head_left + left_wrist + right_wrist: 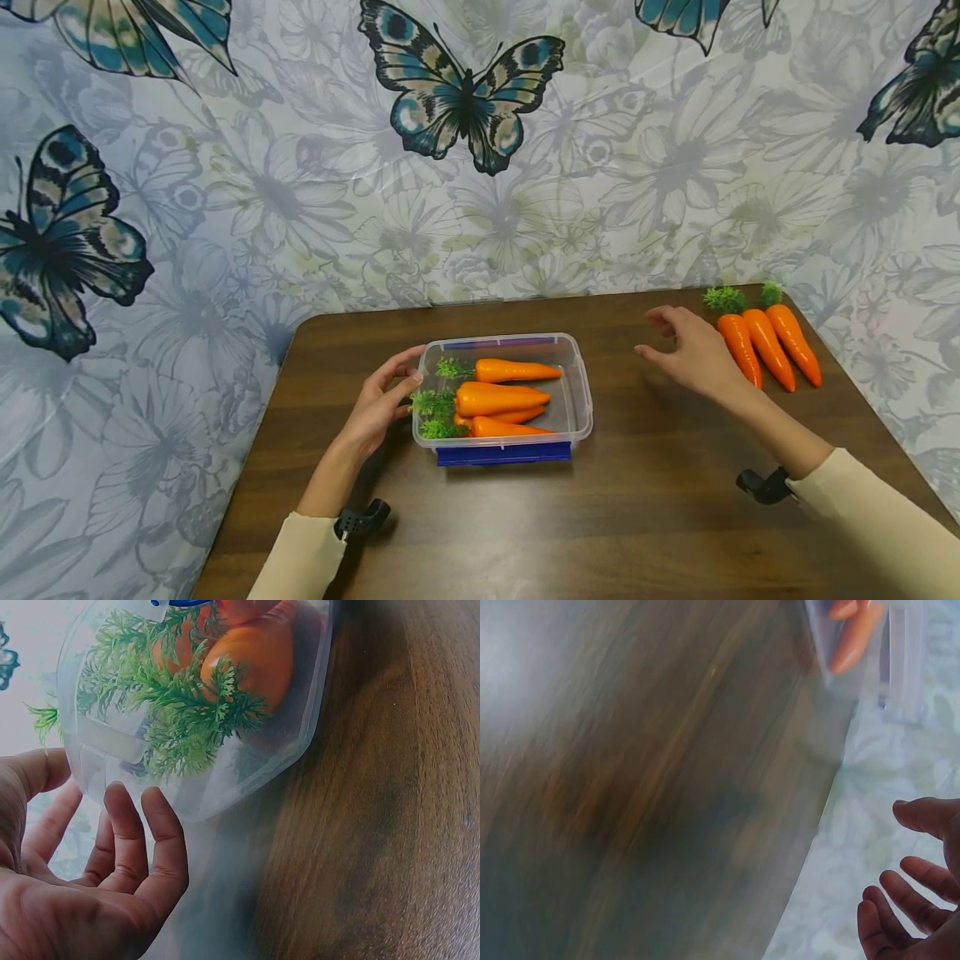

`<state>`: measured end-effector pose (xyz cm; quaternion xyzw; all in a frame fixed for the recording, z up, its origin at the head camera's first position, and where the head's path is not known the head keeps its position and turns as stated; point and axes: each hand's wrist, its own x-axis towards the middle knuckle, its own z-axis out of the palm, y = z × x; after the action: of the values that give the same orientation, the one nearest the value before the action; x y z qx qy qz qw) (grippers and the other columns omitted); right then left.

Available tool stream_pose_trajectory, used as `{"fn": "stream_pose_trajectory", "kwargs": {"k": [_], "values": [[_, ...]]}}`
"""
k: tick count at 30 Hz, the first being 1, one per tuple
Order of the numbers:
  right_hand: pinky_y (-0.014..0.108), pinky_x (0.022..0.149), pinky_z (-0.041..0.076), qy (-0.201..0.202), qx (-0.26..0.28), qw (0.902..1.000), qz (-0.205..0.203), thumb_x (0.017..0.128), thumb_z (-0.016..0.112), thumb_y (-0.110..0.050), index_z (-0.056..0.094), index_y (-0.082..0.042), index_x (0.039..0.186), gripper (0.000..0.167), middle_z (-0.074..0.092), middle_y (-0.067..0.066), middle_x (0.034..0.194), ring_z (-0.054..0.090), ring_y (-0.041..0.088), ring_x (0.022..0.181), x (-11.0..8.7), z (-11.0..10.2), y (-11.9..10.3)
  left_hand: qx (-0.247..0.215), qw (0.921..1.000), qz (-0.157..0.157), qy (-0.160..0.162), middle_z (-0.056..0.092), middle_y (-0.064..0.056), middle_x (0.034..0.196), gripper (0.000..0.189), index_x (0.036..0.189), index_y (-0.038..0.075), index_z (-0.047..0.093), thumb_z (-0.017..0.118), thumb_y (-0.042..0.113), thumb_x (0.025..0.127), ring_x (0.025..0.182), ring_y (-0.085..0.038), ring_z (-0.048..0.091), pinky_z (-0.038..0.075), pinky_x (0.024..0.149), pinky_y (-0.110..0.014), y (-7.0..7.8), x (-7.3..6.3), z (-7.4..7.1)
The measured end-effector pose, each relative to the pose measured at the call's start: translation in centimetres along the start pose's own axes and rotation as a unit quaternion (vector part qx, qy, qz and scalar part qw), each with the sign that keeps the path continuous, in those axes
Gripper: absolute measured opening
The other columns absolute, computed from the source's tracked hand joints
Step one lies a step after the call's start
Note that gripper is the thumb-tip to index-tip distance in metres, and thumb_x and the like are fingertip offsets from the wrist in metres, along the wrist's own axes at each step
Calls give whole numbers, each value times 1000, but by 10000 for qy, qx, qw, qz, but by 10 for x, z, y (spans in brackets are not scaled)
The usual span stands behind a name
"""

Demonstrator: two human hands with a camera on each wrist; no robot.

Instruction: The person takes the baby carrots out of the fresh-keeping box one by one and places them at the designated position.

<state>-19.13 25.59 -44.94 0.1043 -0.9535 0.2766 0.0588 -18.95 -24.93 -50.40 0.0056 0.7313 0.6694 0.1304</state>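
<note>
A clear plastic container (pixel 582 400) with blue clips stands near the middle of the table, holding several orange toy carrots (pixel 502 398) with green leafy tops toward its left end. My left hand (pixel 382 404) holds the container's left end, thumb at the rim and fingers curved by the outer wall; in the left wrist view some fingertips (pixel 154 802) sit close to that wall. My right hand (pixel 697 354) hovers over the table between the container and three more carrots (pixel 765 346), its fingers apart and nothing in it.
The brown wooden table (pixel 600 525) meets a wall (pixel 300 208) printed with butterflies and flowers. Those three carrots lie side by side near the table's back right corner, tops toward the wall. Each wrist wears a black strap (pixel 765 485).
</note>
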Motion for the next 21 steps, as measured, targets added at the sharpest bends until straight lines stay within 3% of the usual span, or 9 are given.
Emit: {"fn": "stream_pose_trajectory", "kwargs": {"k": [10,21], "values": [[59,99,57,-179,249,9995,-81,98,81,-34,65,-10,138,50,72,17,131,70,38,117,-1,11,-33,12,10000,74,-51,48,-7,133,49,157,32,54,66,29,109,124,-38,52,59,88,-41,-1,0,-1],[53,95,60,-391,517,9972,-381,96,84,-30,68,-15,134,44,76,10,121,73,31,108,3,21,-63,-21,10000,88,-35,48,-7,131,49,157,32,55,66,29,109,117,-30,55,61,86,-40,1,-2,0]]}}
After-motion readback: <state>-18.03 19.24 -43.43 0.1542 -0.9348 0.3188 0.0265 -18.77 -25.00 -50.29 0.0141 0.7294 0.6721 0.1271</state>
